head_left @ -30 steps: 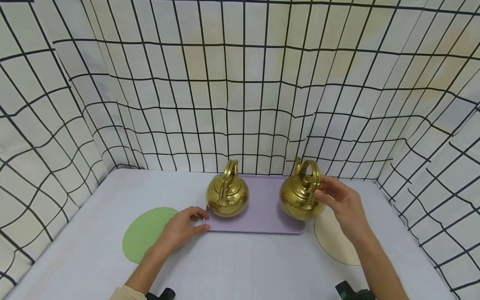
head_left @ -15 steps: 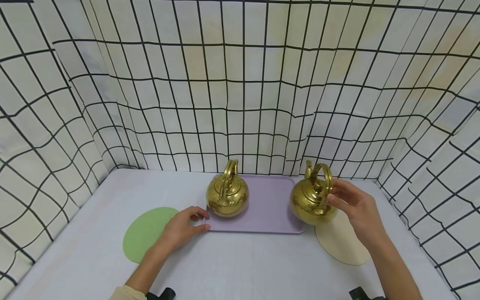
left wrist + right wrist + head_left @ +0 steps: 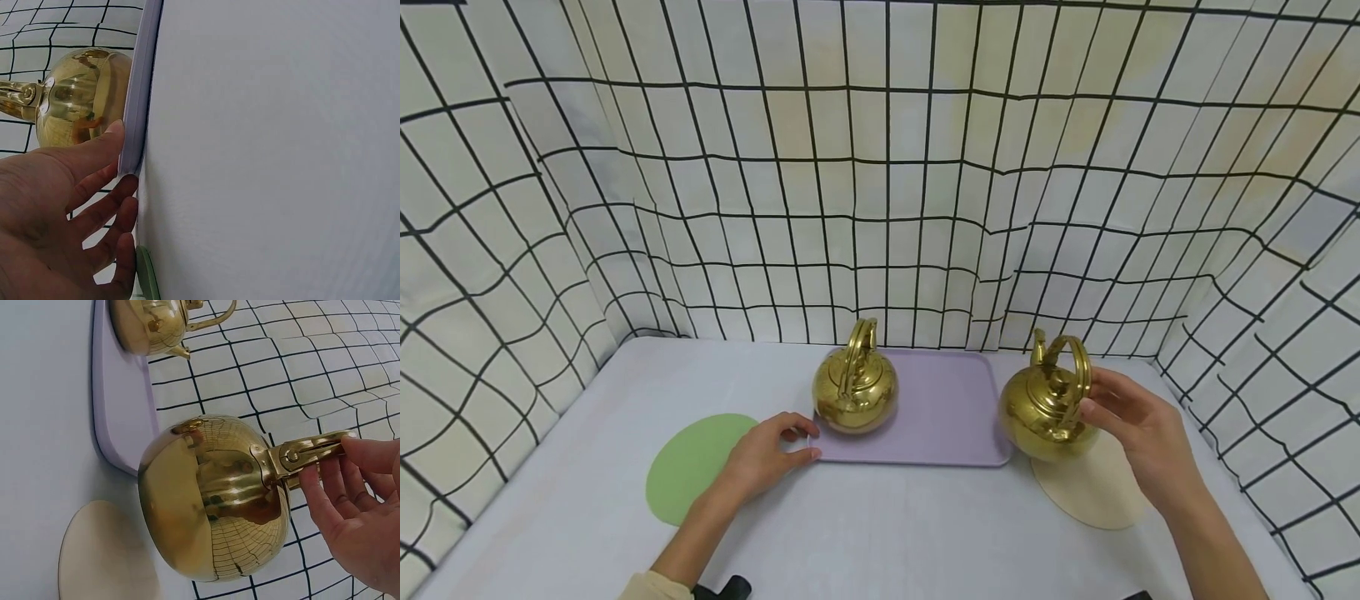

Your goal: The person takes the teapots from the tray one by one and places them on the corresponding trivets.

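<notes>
My right hand grips the arched handle of a shiny brass kettle. In the right wrist view this kettle hangs above the table, between the tray's right end and the cream round mat, partly overlapping that mat in the head view. A second brass kettle stands on the left part of the lilac tray. My left hand holds the tray's front left corner; in the left wrist view the thumb lies on the rim and the fingers are at the corner.
A green round mat lies left of the tray, partly behind my left forearm. White cloth covers the table. Black-gridded white walls rise at the back and both sides.
My right hand has carried its kettle rightward and slightly toward me, from over the tray's right end to beyond its edge. The left hand, tray and other kettle stay put.
</notes>
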